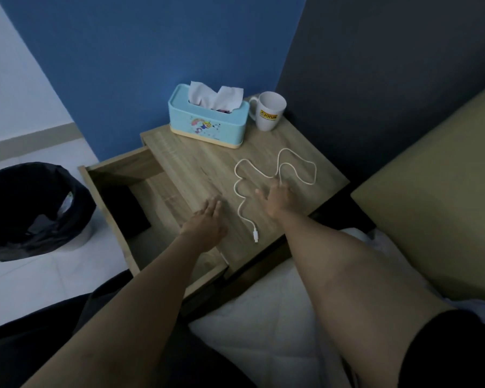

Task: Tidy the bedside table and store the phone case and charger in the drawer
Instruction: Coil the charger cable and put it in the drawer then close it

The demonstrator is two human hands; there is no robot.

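A: Head view. White charger cable point(275, 177) sprawled in loose loops on the bedside table point(196, 163), toward the bed side from the tissue box point(207, 119). Plug end trailing off toward the table's near edge, far loops reaching back toward the mug point(270, 110).

B: Right hand point(276, 198) down on it, fingers spread, tips touching the middle strand. No grip closed yet, from the look of it.

A: Left hand point(207, 222) flat and open too, holding nothing, hovering at the table's drawer-side edge, just beside the cable's near run.

B: Long axis running roughly away from the body, plug nearest. Right hand clearly closer to the loops, left closer to the plug tail.

A: Drawer point(109, 175) pulled open on the far side of the table from the bed. Dark flat shape point(121, 211) inside, possibly the phone case, hard to tell.

B: Likely next: gathering the loops rightward-to-left, then across to the drawer. Risk of the plug snagging the edge.
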